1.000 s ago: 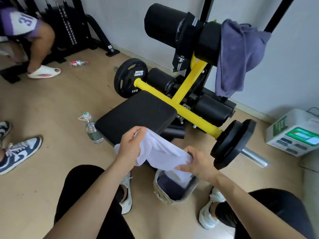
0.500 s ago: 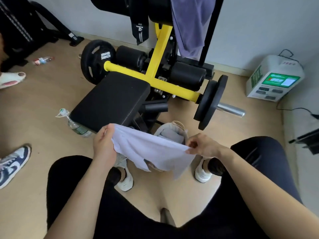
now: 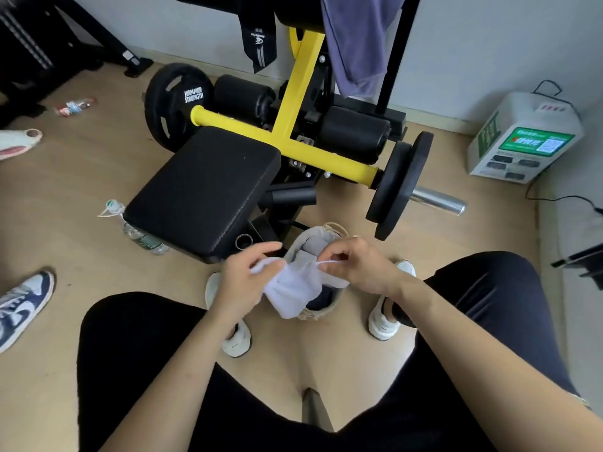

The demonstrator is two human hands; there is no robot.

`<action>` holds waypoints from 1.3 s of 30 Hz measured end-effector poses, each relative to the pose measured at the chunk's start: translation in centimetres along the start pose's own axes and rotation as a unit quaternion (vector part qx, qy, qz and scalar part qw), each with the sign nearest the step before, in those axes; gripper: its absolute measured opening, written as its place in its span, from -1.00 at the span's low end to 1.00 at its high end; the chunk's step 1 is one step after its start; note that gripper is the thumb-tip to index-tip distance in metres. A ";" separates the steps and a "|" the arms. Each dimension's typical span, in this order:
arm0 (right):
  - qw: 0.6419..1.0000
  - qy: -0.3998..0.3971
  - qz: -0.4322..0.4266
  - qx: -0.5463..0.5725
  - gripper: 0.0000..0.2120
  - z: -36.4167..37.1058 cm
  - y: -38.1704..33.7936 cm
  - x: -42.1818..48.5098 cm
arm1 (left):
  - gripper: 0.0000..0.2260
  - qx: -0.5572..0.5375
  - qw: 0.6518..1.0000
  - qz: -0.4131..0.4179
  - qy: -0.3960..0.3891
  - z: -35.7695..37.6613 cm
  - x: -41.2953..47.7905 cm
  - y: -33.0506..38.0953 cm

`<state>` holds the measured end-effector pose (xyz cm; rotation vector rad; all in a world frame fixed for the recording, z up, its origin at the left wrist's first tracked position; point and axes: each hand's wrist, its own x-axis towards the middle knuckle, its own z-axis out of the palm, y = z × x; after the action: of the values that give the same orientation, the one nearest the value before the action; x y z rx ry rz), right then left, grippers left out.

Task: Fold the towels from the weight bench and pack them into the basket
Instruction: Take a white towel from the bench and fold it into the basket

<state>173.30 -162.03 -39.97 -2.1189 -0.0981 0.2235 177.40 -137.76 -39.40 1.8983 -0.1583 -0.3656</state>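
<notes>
A white towel (image 3: 293, 287) hangs bunched between my hands, just above the small woven basket (image 3: 315, 314) on the floor between my feet. My left hand (image 3: 243, 282) pinches its left edge and my right hand (image 3: 357, 267) pinches its right edge, close together. Grey folded cloth (image 3: 315, 247) lies inside the basket. A purple towel (image 3: 357, 44) drapes over the upper pad of the black and yellow weight bench (image 3: 208, 187), straight ahead. A black cloth (image 3: 259, 37) hangs left of the purple towel.
Weight plates (image 3: 399, 187) sit on the bench's yellow bar, right and left. A water bottle (image 3: 140, 236) lies beside the seat pad. A white box with a green screen (image 3: 525, 138) stands at the right wall. Other people's shoes (image 3: 23, 305) are at the left.
My hands have come closer together, gathering the spread white towel into a bunch and lowering it over the basket. The camera view has tilted down.
</notes>
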 end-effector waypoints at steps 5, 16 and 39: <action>0.998 -0.033 -0.013 0.060 -0.94 1.7 -1.1 0.0 | -0.75 0.070 0.986 0.063 -0.135 2.4 -0.5 -0.7; 0.988 -0.117 0.096 -0.002 -0.86 -0.8 2.2 0.2 | -0.94 -0.015 0.998 -0.045 0.049 -2.5 1.7 -1.7; 0.927 0.284 0.119 0.214 -0.89 -0.5 1.4 1.8 | -0.83 -0.187 0.965 -0.179 0.032 -0.3 2.2 -1.4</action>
<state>175.16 -162.91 -41.08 -1.6769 0.5086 -0.2186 179.49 -137.62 -41.02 1.5559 0.2858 -0.5356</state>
